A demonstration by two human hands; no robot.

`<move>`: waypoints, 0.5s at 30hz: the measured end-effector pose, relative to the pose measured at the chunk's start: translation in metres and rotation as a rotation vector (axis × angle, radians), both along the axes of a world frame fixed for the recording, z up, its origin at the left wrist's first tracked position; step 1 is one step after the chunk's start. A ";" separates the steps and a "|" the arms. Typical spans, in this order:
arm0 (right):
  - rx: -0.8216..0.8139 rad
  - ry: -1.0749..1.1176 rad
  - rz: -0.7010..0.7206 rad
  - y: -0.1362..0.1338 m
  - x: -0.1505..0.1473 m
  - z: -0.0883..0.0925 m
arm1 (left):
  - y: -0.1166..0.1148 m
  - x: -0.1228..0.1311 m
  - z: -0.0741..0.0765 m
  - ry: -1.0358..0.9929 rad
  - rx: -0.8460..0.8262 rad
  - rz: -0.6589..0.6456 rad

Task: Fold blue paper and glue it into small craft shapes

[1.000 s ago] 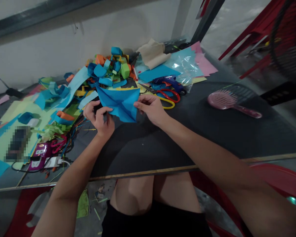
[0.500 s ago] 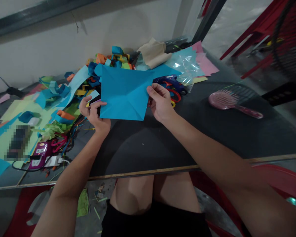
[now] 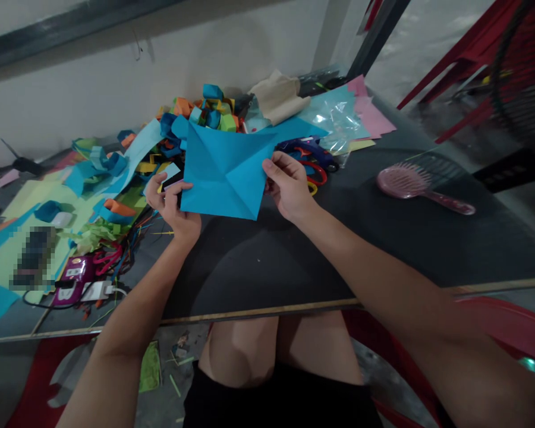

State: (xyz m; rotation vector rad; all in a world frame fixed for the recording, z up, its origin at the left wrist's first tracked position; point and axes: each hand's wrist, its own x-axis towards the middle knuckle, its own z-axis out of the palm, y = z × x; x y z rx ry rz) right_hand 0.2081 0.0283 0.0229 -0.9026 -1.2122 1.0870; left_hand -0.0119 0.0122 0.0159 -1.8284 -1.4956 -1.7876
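A square sheet of blue paper (image 3: 225,172) with diagonal creases is held up above the dark table (image 3: 258,267). My left hand (image 3: 172,202) grips its left edge, some fingers in front and the others behind or bent away. At the right edge, my right hand (image 3: 288,181) pinches the sheet between thumb and fingers. Behind the sheet lie red-handled scissors (image 3: 317,172) and a dark blue tool (image 3: 316,151), both partly covered by the paper and my right hand.
Folded paper pieces (image 3: 211,107) are heaped along the wall. A pink hairbrush (image 3: 405,181) lies right, near a fan (image 3: 524,83). Plastic-wrapped paper (image 3: 339,113) sits at the back. On the left are a blurred-out dark object (image 3: 33,255), a purple device (image 3: 76,276) and a white adapter (image 3: 98,290).
The blue sheet has tilted and bowed slightly, so its creases show more clearly. Its lower right corner has shifted a little left and down. Both hands keep hold of it.
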 end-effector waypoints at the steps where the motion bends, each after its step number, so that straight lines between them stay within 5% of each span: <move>1: 0.011 0.015 0.008 -0.002 -0.001 0.001 | 0.000 0.000 -0.001 0.004 -0.002 0.003; 7: 0.029 0.012 0.032 -0.006 -0.007 0.003 | 0.002 -0.001 -0.008 0.097 0.023 -0.130; 15: 0.017 0.009 0.020 -0.005 -0.011 -0.003 | 0.008 -0.001 -0.013 0.115 -0.143 -0.240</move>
